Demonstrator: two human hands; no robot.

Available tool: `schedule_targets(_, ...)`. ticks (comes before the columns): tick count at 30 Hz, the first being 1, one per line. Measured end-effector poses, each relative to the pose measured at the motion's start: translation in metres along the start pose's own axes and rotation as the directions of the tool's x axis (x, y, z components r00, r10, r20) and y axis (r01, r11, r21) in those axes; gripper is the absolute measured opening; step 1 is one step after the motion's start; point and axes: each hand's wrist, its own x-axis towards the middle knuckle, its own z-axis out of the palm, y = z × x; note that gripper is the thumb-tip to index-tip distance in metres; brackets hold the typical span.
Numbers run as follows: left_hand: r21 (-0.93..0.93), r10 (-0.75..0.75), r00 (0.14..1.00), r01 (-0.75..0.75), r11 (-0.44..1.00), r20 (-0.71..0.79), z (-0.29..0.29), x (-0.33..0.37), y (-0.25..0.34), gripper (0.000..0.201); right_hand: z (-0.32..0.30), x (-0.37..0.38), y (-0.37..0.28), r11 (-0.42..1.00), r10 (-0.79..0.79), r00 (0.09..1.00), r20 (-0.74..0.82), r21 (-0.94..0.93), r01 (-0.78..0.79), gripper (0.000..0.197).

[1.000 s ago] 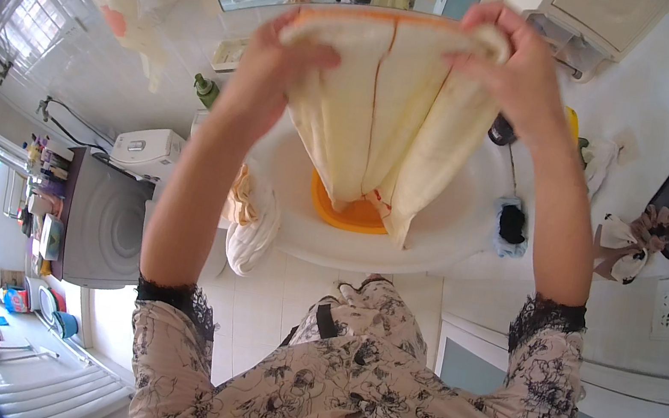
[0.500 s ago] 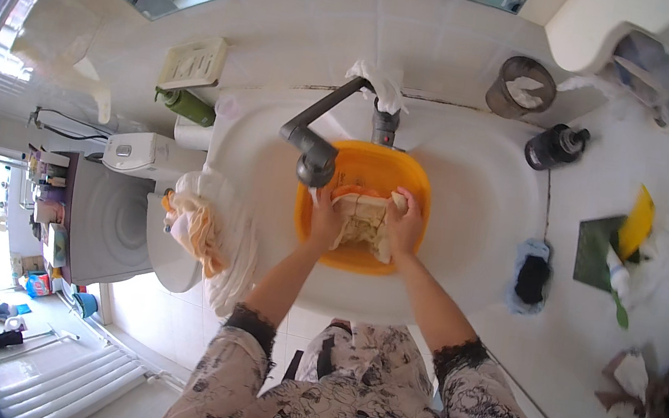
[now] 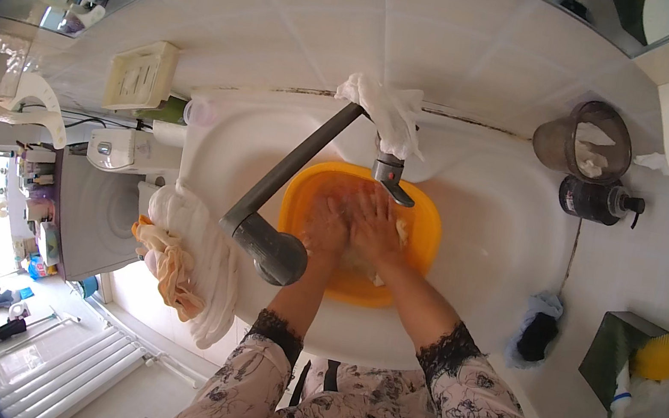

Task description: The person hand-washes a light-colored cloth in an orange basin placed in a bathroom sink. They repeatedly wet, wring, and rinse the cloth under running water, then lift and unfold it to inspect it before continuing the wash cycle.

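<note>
An orange basin (image 3: 420, 275) stands in the white washbasin (image 3: 487, 258), holding water. Down in it, my right hand (image 3: 376, 228) lies flat with its fingers stretched out and apart. Close beside it on the left, my left hand (image 3: 327, 223) is dipped in the water, its fingers extended but blurred. Both press on a wet off-white cloth (image 3: 401, 233), which shows only at the right of my right hand; the rest is under my hands and the water. The dark grey faucet (image 3: 268, 247) has its long spout swung out to the left of the basin.
A white rag (image 3: 383, 112) hangs over the faucet. White and peach cloths (image 3: 179, 264) lie on the sink's left rim. At right stand a brown cup (image 3: 599, 145), a black pump bottle (image 3: 599, 201), a blue-and-black cloth (image 3: 536, 334) and a dark green box (image 3: 616, 351).
My hands have let go of the cloth's raised edges and moved together, pressing down flat into the water. The cloth has sunk mostly out of sight. The view has shifted.
</note>
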Motion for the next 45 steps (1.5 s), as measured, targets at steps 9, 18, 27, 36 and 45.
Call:
schedule_targets(9, 0.177, 0.489, 0.871, -0.475, 0.862, -0.041, 0.007, -0.004, -0.039, 0.03, -0.037, -0.009, 0.003, 0.977, -0.12, 0.993, 0.005, 0.18, 0.117, 0.046)
schedule_targets(18, 0.261, 0.377, 0.733, -0.593, 0.762, 0.566, -0.137, -0.063, 0.015, 0.034, -0.118, -0.061, -0.006, 0.982, 0.141, 0.939, 0.313, -0.163, -0.093, 0.03)
schedule_targets(27, -0.233, 0.601, 0.718, -0.555, 0.799, 0.351, -0.277, -0.087, 0.082, 0.032, -0.321, -0.13, -0.063, 0.631, 0.116, 0.993, 0.021, 0.77, -0.09, 0.029)
schedule_targets(36, -0.957, 0.747, 0.639, -0.058, 0.284, 0.183, -0.426, -0.149, 0.166, 0.03, -0.469, -0.19, -0.157, 0.302, 0.082, 0.854, -0.513, 0.83, 0.469, 0.033)
schedule_targets(45, -0.994, 0.862, 0.505, -0.066, 0.082, 0.038, -0.457, -0.167, 0.18, 0.032, -0.508, -0.219, -0.172, 0.624, -0.097, 0.697, -0.71, 0.502, 0.598, 0.031)
